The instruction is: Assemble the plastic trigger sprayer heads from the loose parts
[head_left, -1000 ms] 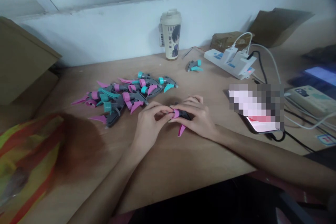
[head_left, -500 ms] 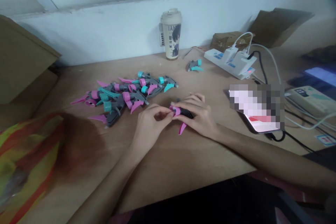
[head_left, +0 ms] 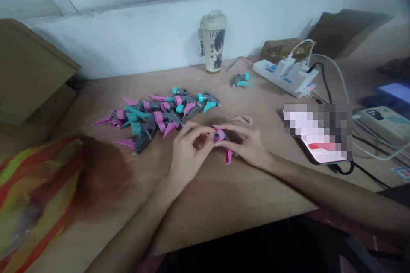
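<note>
Both my hands meet at the middle of the wooden table (head_left: 198,196) over one grey spray-trigger head (head_left: 223,141) with a pink nozzle cap and a pink lever. My right hand (head_left: 248,143) grips the grey body from the right. My left hand (head_left: 188,151) pinches at the pink nozzle cap with thumb and fingertips. The nozzle end faces the camera and the pink lever hangs down below my right fingers. A pile of several grey trigger heads (head_left: 156,115) with pink and teal parts lies just left of my hands.
A lone teal-and-grey trigger head (head_left: 241,79) lies near a coffee cup (head_left: 213,42) by the wall. A white power strip (head_left: 285,76) with chargers and cables, a phone (head_left: 317,136) and other devices occupy the right. Cardboard (head_left: 28,72) and a striped bag (head_left: 32,196) sit left.
The trigger head has been turned so its nozzle end now faces the camera. My left fingers have shifted on the pink cap. The view has moved slightly.
</note>
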Motion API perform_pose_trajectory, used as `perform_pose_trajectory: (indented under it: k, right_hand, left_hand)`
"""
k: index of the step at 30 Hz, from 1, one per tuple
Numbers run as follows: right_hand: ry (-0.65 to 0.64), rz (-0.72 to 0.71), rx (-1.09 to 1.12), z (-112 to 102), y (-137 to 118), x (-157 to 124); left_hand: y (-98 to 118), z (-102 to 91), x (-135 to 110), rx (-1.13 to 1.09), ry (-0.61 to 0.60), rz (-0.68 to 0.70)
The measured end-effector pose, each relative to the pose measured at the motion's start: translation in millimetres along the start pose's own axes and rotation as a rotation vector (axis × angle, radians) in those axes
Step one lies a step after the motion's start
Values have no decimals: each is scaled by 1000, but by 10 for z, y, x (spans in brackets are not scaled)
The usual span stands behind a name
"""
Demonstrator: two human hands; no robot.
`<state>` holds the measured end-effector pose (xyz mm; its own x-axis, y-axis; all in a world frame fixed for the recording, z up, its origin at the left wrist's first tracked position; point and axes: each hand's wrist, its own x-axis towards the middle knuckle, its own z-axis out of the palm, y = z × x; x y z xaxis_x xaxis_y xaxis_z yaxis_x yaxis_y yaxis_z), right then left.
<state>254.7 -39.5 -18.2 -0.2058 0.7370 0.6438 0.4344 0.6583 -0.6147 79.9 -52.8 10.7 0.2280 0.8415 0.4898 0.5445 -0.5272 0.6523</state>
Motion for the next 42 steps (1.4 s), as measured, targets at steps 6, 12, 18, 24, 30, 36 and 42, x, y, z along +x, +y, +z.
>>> perform_pose_trajectory:
  k: [6,12,18,24,30,36,42]
  right_hand:
    - [-14,3,-17,15,-5,-14]
    - [-4,56,-80,36,2,6]
    - [-15,85,-226,17,46,221]
    - [-147,2,-415,191,130,929]
    - [-286,-97,-453,618,272,1468]
    - [-353,-154,-390,667,289,1510]
    - [-323,-109,-382,242,477,1433]
  left_hand:
    - [0,-19,-3,43,-62,124]
    - [-55,-1,-4,78,-7,62]
    - [-126,-14,-17,110,29,-72]
    - [-178,64,-63,114,-20,-120]
    - [-172,108,-90,94,-42,-144]
    - [-182,111,-93,69,-56,-177]
    - [-213,118,-84,100,-75,-198]
